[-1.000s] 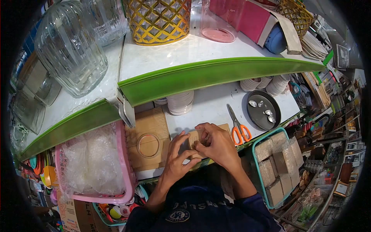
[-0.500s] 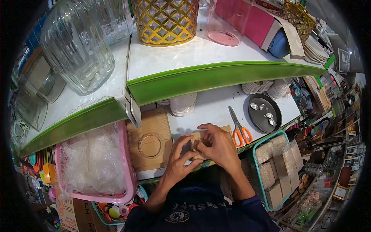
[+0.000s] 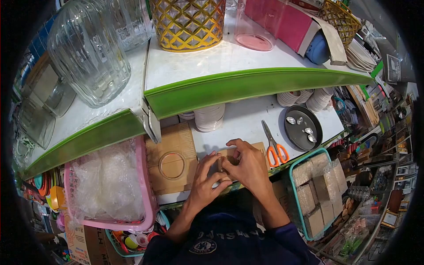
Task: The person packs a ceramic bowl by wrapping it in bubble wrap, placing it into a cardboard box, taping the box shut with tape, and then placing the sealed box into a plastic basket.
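Observation:
Both my hands are at the front edge of the white lower shelf, around a small brown cardboard box (image 3: 227, 164) that they largely cover. My left hand (image 3: 206, 179) has its curled fingers and thumb at the box's left side. From the right, my right hand (image 3: 248, 162) bends over it, thumb and fingers pressed in on it. A roll of clear tape (image 3: 172, 166) lies on a flat cardboard sheet (image 3: 176, 141) to the left. Orange-handled scissors (image 3: 274, 145) lie right of my hands, beside a dark round pan (image 3: 303, 143) with several foil-wrapped pieces.
A pink basket (image 3: 149, 190) of bubble wrap stands on the left, a teal basket (image 3: 304, 203) of wrapped brown boxes on the right. The green-edged upper shelf (image 3: 247, 84) overhangs the work surface, bearing a ribbed glass jar (image 3: 88, 57) and a gold-patterned container (image 3: 187, 24). Stacked white cups (image 3: 210, 118) stand beneath.
My hands stay around the box with only slight finger movement; the right hand is bent a little further inward. The view has shifted very slightly, and the other objects have not moved.

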The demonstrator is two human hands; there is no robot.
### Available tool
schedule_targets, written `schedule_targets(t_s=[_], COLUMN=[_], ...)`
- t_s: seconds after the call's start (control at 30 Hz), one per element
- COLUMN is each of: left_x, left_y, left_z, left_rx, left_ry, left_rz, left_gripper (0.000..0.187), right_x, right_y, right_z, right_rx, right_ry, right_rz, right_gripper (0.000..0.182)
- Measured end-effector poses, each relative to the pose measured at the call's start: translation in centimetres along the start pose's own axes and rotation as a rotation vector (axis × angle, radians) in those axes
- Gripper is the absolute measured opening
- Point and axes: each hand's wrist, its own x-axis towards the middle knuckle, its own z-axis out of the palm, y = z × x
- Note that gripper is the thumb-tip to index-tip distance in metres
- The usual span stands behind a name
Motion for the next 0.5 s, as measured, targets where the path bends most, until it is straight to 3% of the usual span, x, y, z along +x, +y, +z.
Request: schedule_targets(t_s=[0.1, 0.17, 0.27, 0.43, 0.5], left_x=[0.2, 0.4, 0.5, 0.5, 0.6], left_y=[0.5, 1.1, 0.8, 0.4, 0.4], left_z=[-0.1, -0.3, -0.3, -0.6, -0.6], left_rx=[0.082, 0.322, 0.345, 0.253, 0.185], left_ry=[0.023, 0.019, -0.004, -0.011, -0.010], left_rz=[0.048, 0.141, 0.187, 0.166, 0.131], left_gripper=[0.024, 0.025, 0.026, 0.026, 0.023], right_x=[0.0, -0.1, -0.2, -1.0, -1.3], right_y=[0.1, 0.5, 1.5, 3.4, 3.3], right_z=[-0.6, -1.1, -1.5, -1.2, -2.1], right_rx=[0.123, 0.218, 0.314, 0.393, 0.417], right_ry=[-0.027, -0.045, -0.078, 0.080, 0.023], right_rz=[0.024, 0.052, 0.053, 0.025, 0.119], right_gripper=[0.033, 0.027, 0.020, 0.022, 0.021])
